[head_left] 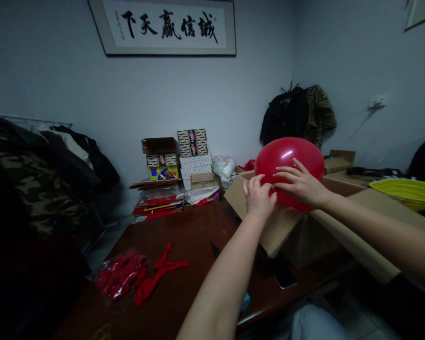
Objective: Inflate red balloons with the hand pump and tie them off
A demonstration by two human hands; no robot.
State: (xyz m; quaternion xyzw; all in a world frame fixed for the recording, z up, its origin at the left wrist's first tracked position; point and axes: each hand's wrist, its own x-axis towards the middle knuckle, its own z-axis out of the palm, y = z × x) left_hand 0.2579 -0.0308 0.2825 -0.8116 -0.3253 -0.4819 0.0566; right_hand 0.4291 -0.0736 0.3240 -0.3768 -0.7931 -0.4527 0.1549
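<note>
An inflated red balloon [286,156] is held up over an open cardboard box [304,241]. My left hand [259,197] is closed at the balloon's near left side, its fingers curled; the balloon's neck is hidden there. Across the near side of the balloon lies my right hand [301,185], fingers slightly spread and pressed to the rubber, with its fingertips close to my left hand. On the table [191,231], uninflated red balloons [156,278] lie beside a clear plastic bag of red balloons [122,274].
A phone [283,273] lies by the box near the table edge. Stacked boxes [196,165] and red papers [156,203] stand at the back. To the right is a yellow basket [407,191]; clothes [38,174] hang on the left.
</note>
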